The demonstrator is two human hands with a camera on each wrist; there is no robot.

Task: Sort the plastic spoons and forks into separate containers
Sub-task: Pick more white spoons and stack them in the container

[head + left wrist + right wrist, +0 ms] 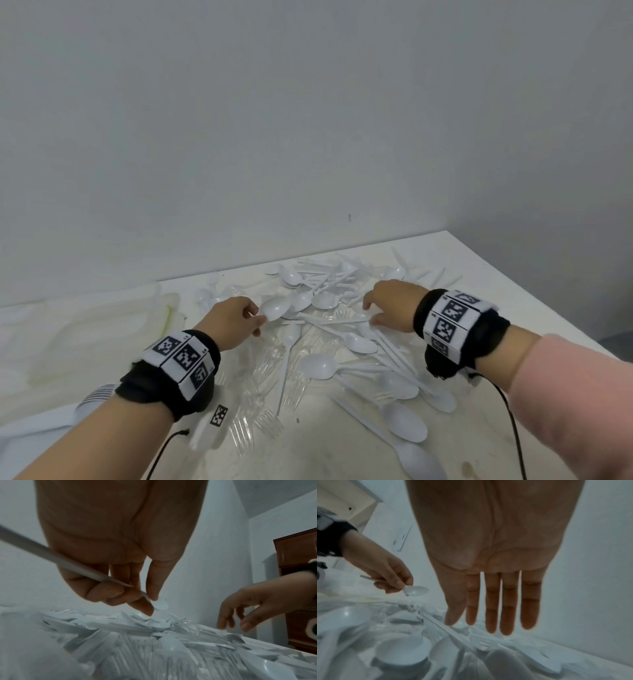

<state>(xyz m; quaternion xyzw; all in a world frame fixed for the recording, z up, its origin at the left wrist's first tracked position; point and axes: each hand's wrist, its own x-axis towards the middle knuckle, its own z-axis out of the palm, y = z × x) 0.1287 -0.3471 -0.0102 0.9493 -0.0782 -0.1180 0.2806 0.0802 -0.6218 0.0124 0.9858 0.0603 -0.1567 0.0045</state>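
From the head view, a pale container point(102, 325) sits at the far left of the white desk point(496, 274); its contents are too washed out to tell. A heap of white spoons point(322, 365) and clear forks point(260, 421) covers the middle of the desk. The left hand point(229, 318) pinches one spoon point(275, 307) just above the heap. The right hand point(394, 305) hovers over the heap's right side, fingers spread and pointing down, holding nothing. A bare grey wall fills the far side.

In the left wrist view, thumb and fingers close on the spoon's handle point(51, 557), its bowl poking out below; the heap underneath is blurred. A brown cabinet point(298, 588) is cut off at the right.

In the right wrist view, the straight fingers point(491, 601) hang apart over blurred cutlery.
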